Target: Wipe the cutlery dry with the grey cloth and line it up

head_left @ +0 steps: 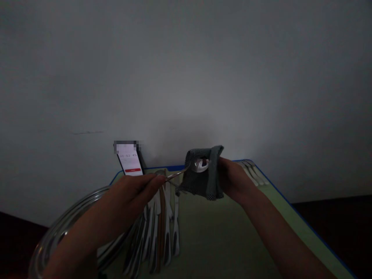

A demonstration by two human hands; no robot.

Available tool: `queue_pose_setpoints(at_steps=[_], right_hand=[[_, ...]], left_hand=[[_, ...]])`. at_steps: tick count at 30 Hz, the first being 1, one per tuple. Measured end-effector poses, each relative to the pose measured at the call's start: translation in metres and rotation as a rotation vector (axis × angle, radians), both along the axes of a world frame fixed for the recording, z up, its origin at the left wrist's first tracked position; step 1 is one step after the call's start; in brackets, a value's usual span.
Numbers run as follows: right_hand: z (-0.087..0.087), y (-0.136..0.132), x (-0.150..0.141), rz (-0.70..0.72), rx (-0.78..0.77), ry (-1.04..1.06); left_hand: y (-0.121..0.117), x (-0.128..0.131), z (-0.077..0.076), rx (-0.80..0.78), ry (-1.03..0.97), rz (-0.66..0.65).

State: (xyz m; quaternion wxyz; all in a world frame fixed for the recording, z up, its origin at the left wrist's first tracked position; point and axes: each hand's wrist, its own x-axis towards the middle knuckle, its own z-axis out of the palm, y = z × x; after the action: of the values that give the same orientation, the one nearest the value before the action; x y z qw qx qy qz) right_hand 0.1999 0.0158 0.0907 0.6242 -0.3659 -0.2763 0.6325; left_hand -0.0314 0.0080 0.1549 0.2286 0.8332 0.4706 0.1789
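Standing here, I see the left hand (141,190) pinching a shiny silver metal spoon (200,166) by its thin handle. The bowl sits just right of that hand, before a grey textured fabric cloth (197,186), which the right hand (236,177) grips, fingers hidden behind. Wiping seems under way; next, folding cloth round bowl probably needs a steady handle.

Between my two grips (141,190) (232,176) I count one spoon (200,165) and one grey cloth (194,185). I also count one phone (130,161), one metal basin (42,246), three forks (255,173) and at least five knives (167,246); the knives overlap too much for me to give an exact number.
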Motion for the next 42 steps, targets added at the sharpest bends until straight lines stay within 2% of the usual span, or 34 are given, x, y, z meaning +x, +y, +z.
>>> queue_pose_setpoints(at_steps=[3, 12, 16, 18, 22, 28, 35, 42], right_hand=[[-0.006, 0.002, -0.004, -0.001, -0.014, 0.066], [0.008, -0.010, -0.014, 0.060, 0.020, 0.097], [0.005, -0.011, -0.016, 0.102, 0.005, 0.110], [0.001, -0.009, -0.017, 0.072, -0.049, 0.085], [-0.002, -0.004, -0.016, -0.084, -0.074, 0.063], [0.005, -0.006, -0.016, -0.088, -0.042, 0.160], [-0.004, -0.010, -0.018, -0.096, 0.249, -0.234], [-0.003, -0.009, -0.016, -0.172, 0.221, -0.506]], left_hand=[[0.002, 0.001, 0.000, 0.041, 0.117, -0.020], [0.005, 0.002, -0.006, 0.009, 0.142, -0.020], [0.006, 0.005, -0.008, -0.004, 0.124, -0.034], [0.006, 0.006, -0.008, -0.003, 0.130, -0.034], [0.006, 0.003, -0.006, 0.012, 0.128, -0.015], [0.007, 0.001, -0.005, 0.059, 0.110, 0.006], [0.005, 0.014, -0.005, 0.046, 0.122, -0.022], [0.003, 0.015, -0.004, 0.045, 0.167, -0.085]])
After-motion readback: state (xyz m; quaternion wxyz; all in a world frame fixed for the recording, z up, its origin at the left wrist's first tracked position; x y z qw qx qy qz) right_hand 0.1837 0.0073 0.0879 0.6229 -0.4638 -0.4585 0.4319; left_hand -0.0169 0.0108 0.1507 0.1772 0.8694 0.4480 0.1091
